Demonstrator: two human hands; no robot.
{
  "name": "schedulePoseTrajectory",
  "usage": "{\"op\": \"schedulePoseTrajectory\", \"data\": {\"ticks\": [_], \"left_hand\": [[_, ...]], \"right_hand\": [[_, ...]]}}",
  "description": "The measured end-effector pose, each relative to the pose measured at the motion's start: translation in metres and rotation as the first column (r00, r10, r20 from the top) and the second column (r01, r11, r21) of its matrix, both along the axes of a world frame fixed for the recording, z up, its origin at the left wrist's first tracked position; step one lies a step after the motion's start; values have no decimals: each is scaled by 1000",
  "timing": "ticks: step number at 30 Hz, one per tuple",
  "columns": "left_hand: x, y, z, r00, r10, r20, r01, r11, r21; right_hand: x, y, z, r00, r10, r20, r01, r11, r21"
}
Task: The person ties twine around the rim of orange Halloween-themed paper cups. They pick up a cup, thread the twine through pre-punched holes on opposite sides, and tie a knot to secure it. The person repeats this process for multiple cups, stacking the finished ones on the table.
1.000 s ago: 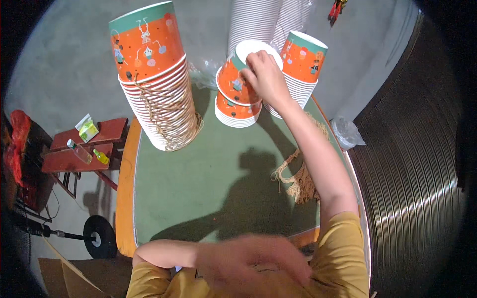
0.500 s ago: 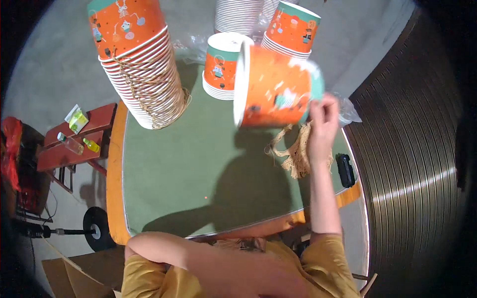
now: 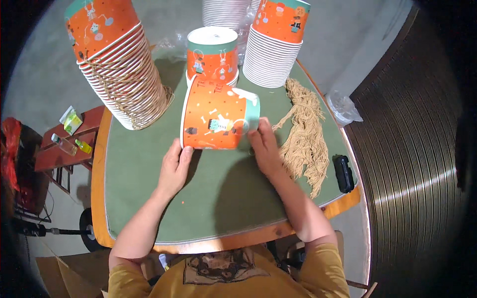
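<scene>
The left hand [image 3: 174, 166] has its grip closed on the white lip of a big orange paper tub [image 3: 213, 116]; the thumb shows, but I cannot see how far the other fingers reach behind. The right hand [image 3: 266, 149] has its grip closed too, with its fingertips at the edge of the tub's green end. The tub is tipped on its side between the two hands, over the green surface [image 3: 198, 208], with its wide lip to the left. It looks held up, but I cannot tell if the low side touches down. To hold it well, I think both hands should press softly, because paper may dent if squeezed hard. Keeping the fingers at the two ends seems smart, as the tub can then be turned with ease. Just behind it is a short stack [image 3: 212, 62], so it seems best not to bump that. A taller stack [image 3: 272, 54] stands behind to the right, and one with brown twine on its side [image 3: 110, 37] stands to the left. Near the right arm lie tan strings [image 3: 305, 134] and a black case [image 3: 343, 174].
</scene>
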State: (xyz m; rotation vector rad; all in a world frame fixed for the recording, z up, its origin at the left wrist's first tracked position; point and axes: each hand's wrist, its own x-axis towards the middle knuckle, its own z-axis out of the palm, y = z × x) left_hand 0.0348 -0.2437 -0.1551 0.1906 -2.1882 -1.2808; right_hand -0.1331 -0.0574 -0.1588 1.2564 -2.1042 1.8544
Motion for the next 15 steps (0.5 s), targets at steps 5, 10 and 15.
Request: {"op": "schedulePoseTrajectory", "data": {"ticks": [5, 10, 15], "left_hand": [[-4, 3, 0, 1000, 19, -7, -19, 1000, 7], [-4, -5, -3, 999, 20, -32, -16, 993, 113], [4, -4, -1, 997, 32, -68, -18, 981, 194]], "right_hand": [[6, 2, 2, 1000, 26, 15, -28, 994, 105], [15, -1, 7, 997, 70, 12, -71, 952, 296], [10, -6, -2, 954, 176, -244, -95, 946, 310]]}}
